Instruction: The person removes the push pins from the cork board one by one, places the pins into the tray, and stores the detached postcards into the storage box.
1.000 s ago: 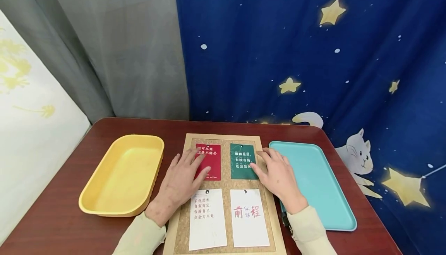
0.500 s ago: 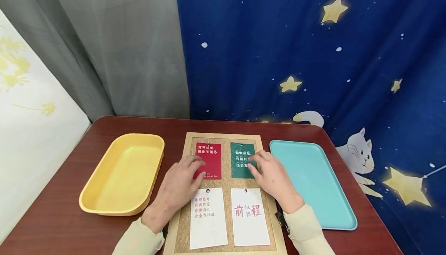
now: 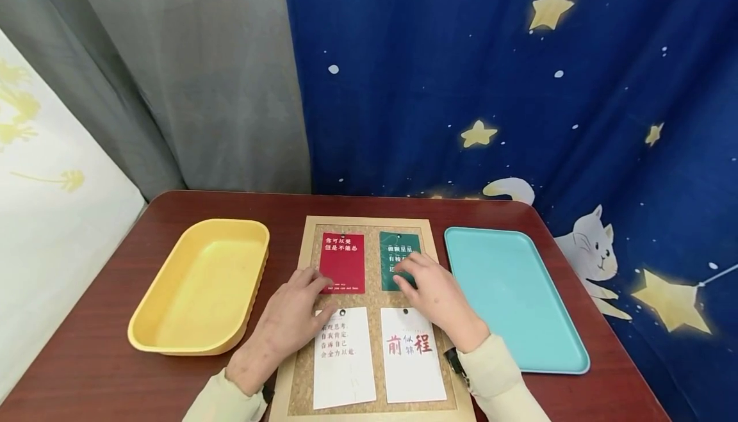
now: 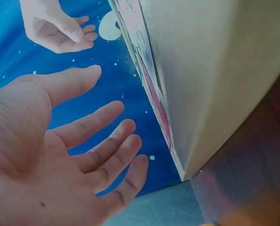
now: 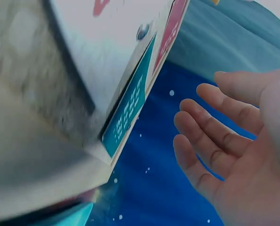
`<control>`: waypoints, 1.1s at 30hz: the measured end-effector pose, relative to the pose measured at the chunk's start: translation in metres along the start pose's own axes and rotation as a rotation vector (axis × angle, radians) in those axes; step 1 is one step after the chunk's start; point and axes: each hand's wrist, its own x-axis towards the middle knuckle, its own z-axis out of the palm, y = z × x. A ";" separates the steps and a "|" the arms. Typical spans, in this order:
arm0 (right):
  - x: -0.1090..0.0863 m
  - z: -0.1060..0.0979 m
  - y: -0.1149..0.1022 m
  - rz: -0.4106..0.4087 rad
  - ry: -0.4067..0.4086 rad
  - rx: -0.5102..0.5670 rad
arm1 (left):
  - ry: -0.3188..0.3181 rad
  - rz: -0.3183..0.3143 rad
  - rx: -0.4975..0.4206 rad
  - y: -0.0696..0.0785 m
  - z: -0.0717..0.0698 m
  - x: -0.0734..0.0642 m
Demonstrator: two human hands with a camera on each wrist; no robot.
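A wood-framed cork board (image 3: 373, 371) lies on the table with cards pinned to it. At its far end are a red card (image 3: 343, 265) and a green card (image 3: 392, 280); nearer are two white cards, the left one (image 3: 344, 377) with brown writing and the right one (image 3: 415, 380) with red and blue writing. My left hand (image 3: 288, 319) hovers above the board's left side, over the red card's lower corner. My right hand (image 3: 438, 297) hovers above the green card's right part. Both wrist views show relaxed fingers holding nothing, apart from the board.
A yellow tub (image 3: 198, 294) stands left of the board. A light blue tray (image 3: 519, 307) lies to its right. The dark red table (image 3: 81, 345) ends at a grey curtain (image 3: 230, 89) and a blue star-patterned curtain (image 3: 403, 89).
Both hands have drawn back toward the near side; the right hand has also moved left over the green card. More of the red card shows. The cards and board stay in place.
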 end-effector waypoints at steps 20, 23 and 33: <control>-0.003 0.017 -0.010 -0.004 -0.065 0.092 | -0.081 0.027 0.018 0.005 -0.002 -0.028; -0.002 0.019 -0.011 -0.020 -0.066 0.077 | -0.088 0.021 0.010 0.005 -0.002 -0.031; 0.001 0.017 -0.016 -0.020 -0.116 0.078 | -0.091 0.061 0.033 0.007 -0.004 -0.039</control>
